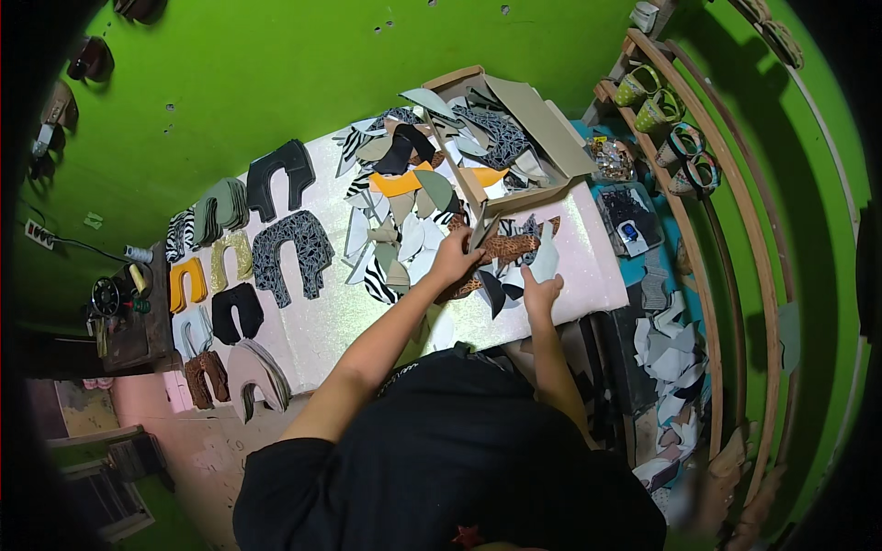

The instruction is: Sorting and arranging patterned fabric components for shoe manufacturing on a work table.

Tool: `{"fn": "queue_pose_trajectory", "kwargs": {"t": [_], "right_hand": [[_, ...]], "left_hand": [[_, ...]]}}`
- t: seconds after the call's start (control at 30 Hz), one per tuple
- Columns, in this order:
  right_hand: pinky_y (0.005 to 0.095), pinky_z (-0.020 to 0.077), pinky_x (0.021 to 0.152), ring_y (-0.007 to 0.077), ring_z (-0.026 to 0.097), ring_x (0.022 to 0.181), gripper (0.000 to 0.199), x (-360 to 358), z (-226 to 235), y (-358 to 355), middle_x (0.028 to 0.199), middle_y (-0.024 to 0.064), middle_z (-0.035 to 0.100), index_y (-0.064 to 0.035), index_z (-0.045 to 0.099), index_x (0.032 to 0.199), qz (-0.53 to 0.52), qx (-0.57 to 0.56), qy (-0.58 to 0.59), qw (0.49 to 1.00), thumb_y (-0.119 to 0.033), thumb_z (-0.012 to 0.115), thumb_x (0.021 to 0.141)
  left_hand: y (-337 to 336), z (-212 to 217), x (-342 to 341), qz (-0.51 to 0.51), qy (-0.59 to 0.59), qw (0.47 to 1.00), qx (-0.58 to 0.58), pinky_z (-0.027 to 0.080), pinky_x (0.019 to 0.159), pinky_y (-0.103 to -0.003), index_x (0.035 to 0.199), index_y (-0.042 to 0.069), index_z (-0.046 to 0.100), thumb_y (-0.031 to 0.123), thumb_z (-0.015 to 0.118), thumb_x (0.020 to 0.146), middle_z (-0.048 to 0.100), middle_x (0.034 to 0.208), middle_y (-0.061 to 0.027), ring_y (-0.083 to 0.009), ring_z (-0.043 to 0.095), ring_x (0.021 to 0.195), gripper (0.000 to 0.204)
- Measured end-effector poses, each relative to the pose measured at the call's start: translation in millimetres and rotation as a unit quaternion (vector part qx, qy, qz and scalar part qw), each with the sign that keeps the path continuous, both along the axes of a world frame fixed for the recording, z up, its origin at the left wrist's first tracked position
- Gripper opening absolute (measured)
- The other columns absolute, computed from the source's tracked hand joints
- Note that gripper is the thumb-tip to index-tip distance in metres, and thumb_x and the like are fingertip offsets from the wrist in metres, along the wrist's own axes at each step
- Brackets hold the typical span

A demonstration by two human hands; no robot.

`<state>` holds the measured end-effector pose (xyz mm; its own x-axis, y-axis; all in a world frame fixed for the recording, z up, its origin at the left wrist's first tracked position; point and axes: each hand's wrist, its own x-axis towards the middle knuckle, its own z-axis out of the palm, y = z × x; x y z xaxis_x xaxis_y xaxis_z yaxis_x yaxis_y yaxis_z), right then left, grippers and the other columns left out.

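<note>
My left hand grips a thin grey cut piece by its lower end, holding it upright over a heap of cut shoe-upper pieces on the glittery white table. My right hand rests flat on the pile near the table's front edge, fingers on a pale grey piece beside brown leopard-print pieces. An open cardboard box full of more patterned pieces stands just beyond both hands.
Sorted stacks of U-shaped pieces lie at the table's left: black, grey-patterned, orange, gold, olive, brown. A sewing machine stands far left. Wooden shelves with sandals run along the right. Scraps litter the floor.
</note>
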<state>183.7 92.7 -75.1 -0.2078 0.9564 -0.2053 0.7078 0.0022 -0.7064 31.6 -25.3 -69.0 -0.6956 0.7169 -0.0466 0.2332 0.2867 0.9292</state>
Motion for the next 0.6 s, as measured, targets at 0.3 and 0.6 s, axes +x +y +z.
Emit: {"fn": "queue_pose_trajectory", "kwargs": {"t": [0.3, 0.6], "right_hand": [[0.0353, 0.0467, 0.076, 0.0257, 0.054, 0.097, 0.063, 1.7, -27.6, 14.3, 0.11, 0.0201, 0.049, 0.0085, 0.034, 0.12, 0.049, -0.089, 0.174, 0.98, -0.023, 0.062, 0.074], [0.0339, 0.0368, 0.088, 0.0283, 0.047, 0.102, 0.055, 18.6, -43.5, 26.5, 0.111, 0.0226, 0.046, 0.0099, 0.033, 0.121, -0.067, -0.106, 0.364, 0.923, -0.034, 0.044, 0.089]], "left_hand": [[18.6, 5.6, 57.6, -0.071, 0.141, 0.987, -0.01, 0.032, 0.096, -0.04, 0.122, 0.006, 0.037, 0.014, 0.062, 0.069, 0.04, 0.117, -0.0218, -0.0371, 0.039, 0.112, 0.059], [32.8, 30.0, 41.1, -0.093, 0.172, 0.981, 0.007, 0.028, 0.099, -0.041, 0.122, 0.01, 0.043, 0.01, 0.057, 0.068, 0.04, 0.123, -0.0193, -0.0362, 0.034, 0.115, 0.057]]}}
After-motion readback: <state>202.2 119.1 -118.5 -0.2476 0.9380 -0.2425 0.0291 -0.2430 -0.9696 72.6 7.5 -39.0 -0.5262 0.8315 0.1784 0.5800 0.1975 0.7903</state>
